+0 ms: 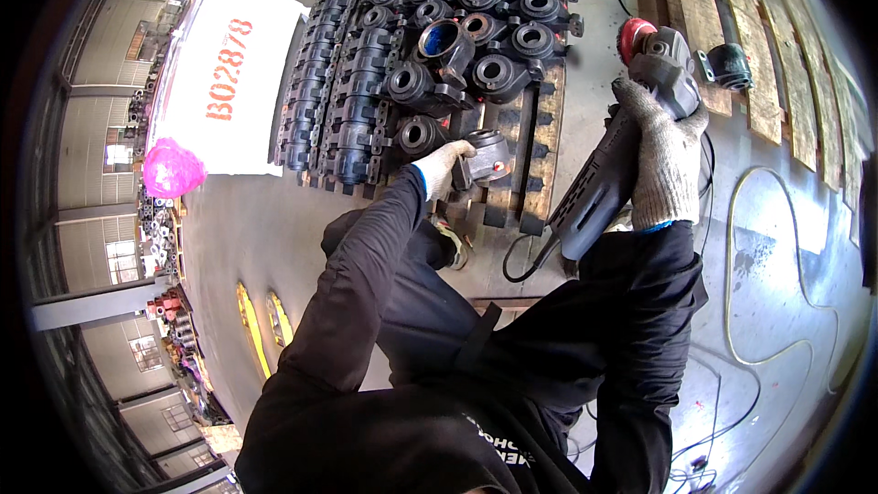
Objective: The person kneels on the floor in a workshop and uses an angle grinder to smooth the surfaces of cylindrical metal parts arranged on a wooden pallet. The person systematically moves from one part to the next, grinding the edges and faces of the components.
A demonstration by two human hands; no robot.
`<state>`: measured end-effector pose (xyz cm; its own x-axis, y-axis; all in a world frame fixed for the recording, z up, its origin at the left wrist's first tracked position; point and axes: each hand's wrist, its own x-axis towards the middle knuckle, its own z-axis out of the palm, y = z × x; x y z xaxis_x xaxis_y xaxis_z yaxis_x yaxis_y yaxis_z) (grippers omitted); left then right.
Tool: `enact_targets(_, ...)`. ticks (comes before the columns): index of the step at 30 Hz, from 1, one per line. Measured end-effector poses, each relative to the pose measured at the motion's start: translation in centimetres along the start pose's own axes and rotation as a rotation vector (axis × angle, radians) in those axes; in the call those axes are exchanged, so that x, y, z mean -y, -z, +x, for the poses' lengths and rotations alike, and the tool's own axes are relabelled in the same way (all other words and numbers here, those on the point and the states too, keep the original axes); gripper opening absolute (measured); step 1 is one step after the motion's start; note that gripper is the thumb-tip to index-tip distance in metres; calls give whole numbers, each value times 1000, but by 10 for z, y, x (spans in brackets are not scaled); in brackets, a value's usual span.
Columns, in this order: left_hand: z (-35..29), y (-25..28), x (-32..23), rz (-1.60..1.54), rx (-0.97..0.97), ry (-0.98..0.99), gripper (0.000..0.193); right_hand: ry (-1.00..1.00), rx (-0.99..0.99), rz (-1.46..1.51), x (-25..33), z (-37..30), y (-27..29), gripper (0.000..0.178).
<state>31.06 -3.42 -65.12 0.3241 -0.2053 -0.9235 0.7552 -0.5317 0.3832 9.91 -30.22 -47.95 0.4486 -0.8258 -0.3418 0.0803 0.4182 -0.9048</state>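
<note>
My left hand (441, 170), in a pale knit glove, grips a dark metal casting (487, 157) with a round bore at the near edge of a loaded pallet. A small red spot marks the casting's side. Off to the right, my right hand (666, 160), gloved as well, is wrapped around a dark angle grinder (599, 185). Its head points away from me and carries a red disc (635, 40), which stands apart from the casting. Whether the disc is spinning I cannot tell. Part of the grinder's grip is hidden behind my fingers.
Several similar castings (498, 76) and rows of dark rollers (358, 142) cover the wooden pallet (541, 185). Slatted pallets (768, 46) lie at far right, with a dark cylindrical part (729, 66) by them. A pale hose (729, 293) and cables cross the floor. A white board (229, 73) stands left.
</note>
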Motion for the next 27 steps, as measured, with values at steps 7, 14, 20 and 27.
enact_targets(7, -18, 0, -2, 26, 6, -25, 34, -33, -3, -41, 6, -5, 2, 97)
enact_targets(14, -6, 0, 14, 45, -42, -21, 32, -2, 0, -23, -2, -3, 4, 94)
enact_targets(20, 6, -5, 39, 487, -30, -238, 32, 1, 8, -10, -2, -2, 3, 93)
enact_targets(27, -1, -22, 74, 1271, -202, -449, 31, -52, 5, -38, 3, -11, 0, 90)
